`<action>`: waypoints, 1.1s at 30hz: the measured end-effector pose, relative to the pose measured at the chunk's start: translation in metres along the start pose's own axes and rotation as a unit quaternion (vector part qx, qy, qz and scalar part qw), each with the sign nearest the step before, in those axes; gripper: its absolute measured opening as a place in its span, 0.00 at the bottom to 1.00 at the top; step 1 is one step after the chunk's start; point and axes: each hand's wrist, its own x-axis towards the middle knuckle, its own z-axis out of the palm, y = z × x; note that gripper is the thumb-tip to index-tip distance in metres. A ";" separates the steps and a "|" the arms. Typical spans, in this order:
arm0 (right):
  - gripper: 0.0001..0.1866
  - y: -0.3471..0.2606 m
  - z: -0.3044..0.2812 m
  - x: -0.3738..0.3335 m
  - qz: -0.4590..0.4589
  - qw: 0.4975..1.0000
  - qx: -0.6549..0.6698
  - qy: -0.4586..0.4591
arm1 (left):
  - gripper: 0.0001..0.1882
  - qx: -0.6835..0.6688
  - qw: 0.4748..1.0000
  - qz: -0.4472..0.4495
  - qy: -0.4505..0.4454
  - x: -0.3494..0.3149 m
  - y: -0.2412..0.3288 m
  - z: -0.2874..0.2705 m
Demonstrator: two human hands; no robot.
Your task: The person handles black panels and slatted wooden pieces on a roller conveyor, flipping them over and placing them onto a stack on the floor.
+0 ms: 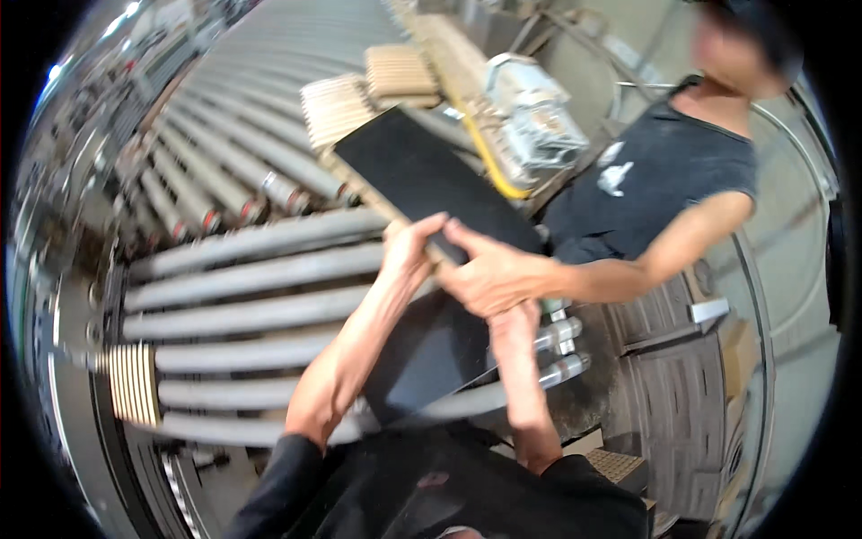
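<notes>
A long black panel (431,171) with a pale edge is held tilted above the rollers. My left hand (409,250) is closed on its near edge, thumb on top and fingers partly underneath. Against the same edge, my right hand (514,316) overlaps with the hand of a co-worker (489,265), whose arm reaches in from the right. That overlap hides my right fingers, so their grip cannot be made out. Below the raised panel, another dark panel (431,355) lies across the rollers near my body.
Grey conveyor rollers (260,260) run beneath and to the left, with a second roller bed beyond. Ribbed tan blocks (400,74) sit behind the panel; a similar block (133,384) is at far left. A yellow rail (489,162) and grey motor (534,112) border the right.
</notes>
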 end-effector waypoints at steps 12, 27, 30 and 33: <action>0.25 0.018 -0.031 -0.048 0.039 0.989 -0.129 -0.057 | 0.35 0.151 0.970 0.135 -0.136 -0.069 -0.004 -0.008; 0.32 0.359 0.411 -0.133 0.015 0.624 -0.400 -0.671 | 0.38 0.391 0.514 0.284 0.709 -0.316 0.346 -0.550; 0.36 0.490 0.521 -0.177 -0.028 0.617 -0.416 -0.667 | 0.28 0.391 0.588 0.271 0.654 -0.314 0.411 -0.594; 0.36 0.573 0.566 -0.178 -0.045 0.631 -0.472 -0.615 | 0.27 0.419 0.606 0.192 0.648 -0.287 0.435 -0.594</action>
